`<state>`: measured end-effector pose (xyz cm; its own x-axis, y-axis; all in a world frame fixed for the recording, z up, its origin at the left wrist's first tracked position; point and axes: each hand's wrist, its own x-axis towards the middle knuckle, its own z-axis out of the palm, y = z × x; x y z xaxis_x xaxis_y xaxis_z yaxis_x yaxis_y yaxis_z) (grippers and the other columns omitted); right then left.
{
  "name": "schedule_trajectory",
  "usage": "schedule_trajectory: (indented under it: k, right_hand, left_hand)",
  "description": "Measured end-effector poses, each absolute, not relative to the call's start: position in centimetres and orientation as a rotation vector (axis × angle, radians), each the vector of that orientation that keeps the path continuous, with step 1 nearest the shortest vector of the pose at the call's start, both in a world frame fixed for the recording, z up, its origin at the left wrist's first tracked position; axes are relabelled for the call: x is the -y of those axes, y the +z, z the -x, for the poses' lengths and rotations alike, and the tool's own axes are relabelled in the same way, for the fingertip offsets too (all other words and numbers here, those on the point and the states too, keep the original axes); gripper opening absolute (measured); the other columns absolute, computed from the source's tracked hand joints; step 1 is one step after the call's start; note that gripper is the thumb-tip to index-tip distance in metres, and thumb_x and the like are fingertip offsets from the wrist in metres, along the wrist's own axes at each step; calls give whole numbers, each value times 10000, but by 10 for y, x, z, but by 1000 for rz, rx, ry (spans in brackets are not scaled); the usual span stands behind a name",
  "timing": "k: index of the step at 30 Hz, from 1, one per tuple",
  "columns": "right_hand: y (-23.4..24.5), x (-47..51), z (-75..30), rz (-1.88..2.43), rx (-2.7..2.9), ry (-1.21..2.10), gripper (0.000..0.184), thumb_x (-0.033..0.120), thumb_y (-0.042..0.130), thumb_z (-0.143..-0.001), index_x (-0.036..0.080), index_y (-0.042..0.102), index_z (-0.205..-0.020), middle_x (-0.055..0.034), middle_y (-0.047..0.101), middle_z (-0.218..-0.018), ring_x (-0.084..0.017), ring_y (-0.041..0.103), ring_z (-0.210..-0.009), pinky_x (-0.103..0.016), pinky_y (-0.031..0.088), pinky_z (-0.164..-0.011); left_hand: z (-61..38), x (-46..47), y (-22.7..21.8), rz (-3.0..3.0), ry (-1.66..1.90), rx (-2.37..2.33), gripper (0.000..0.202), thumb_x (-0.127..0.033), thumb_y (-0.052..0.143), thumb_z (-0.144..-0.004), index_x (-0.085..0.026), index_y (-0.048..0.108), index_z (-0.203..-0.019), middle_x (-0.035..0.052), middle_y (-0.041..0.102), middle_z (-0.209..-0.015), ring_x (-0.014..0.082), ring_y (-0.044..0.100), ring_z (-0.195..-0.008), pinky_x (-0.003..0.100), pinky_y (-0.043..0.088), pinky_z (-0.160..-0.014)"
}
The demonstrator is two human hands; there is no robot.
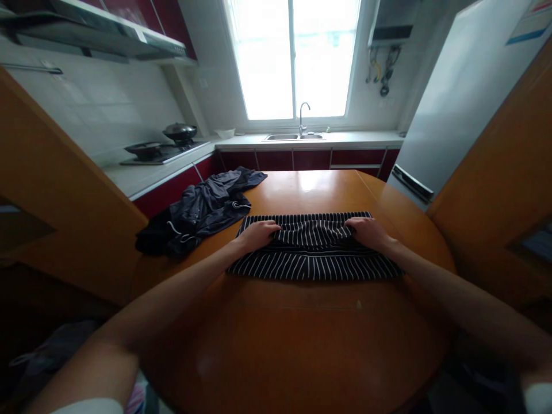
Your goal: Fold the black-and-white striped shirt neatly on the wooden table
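Observation:
A black garment with thin white stripes (308, 267) lies folded in a wide strip across the table; its exact kind cannot be made out. My left hand (260, 234) pinches the raised layer of cloth near the left end. Toward the right end, my right hand (367, 231) grips the same layer, fingers curled over it. Between the two hands the cloth bunches up slightly, while the lower layer stays flat. To the left, a crumpled heap of dark clothing with white piping (207, 207) hangs partly over the table's edge, apart from my hands.
The round wooden table (302, 333) fills the middle. Behind it stand a counter with a sink (297, 137) and a stove (168, 152) carrying pans. A fridge (457, 103) is on the right. Wooden door panels (56, 195) flank the table.

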<state>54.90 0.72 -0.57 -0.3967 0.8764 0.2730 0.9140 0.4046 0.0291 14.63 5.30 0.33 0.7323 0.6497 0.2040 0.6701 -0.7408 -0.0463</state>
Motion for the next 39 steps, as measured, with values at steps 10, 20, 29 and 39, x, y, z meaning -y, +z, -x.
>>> schedule_trajectory:
  k: [10,20,29,39]
  right_hand:
    - [44,-102,-568,1769,2066,-55,319,176,580,-833,208,782,-1078,-86,770,-1096,-243,696,-1030,-310,508,-904]
    - [40,-149,-589,1711,2003,1,358,128,546,-805,159,799,-1057,-109,780,-1047,-242,716,-973,-285,515,-860]
    - [33,-152,-599,1727,2022,-19,342,137,546,-831,152,799,-1061,-112,778,-1060,-245,713,-992,-283,505,-864]
    - [51,-179,-581,1856,1786,-160,345,253,525,-897,215,776,-1131,-109,748,-1160,-282,674,-1080,-361,501,-957]
  left_hand:
    - [-141,-167,51,2741,-568,1419,336,-135,593,-746,-175,770,-1028,71,767,-974,215,701,-915,298,522,-883]
    - [-136,-210,66,2806,-503,1072,526,-54,530,-808,-159,640,-1312,106,692,-1201,211,645,-1100,328,457,-1026]
    - [-131,-208,65,2868,-382,1012,293,-123,573,-835,-184,747,-1063,73,717,-1042,201,667,-994,295,479,-954]
    - [-156,-230,61,2447,-687,1403,318,-172,513,-873,-197,749,-1085,102,709,-1141,274,666,-1046,365,495,-922]
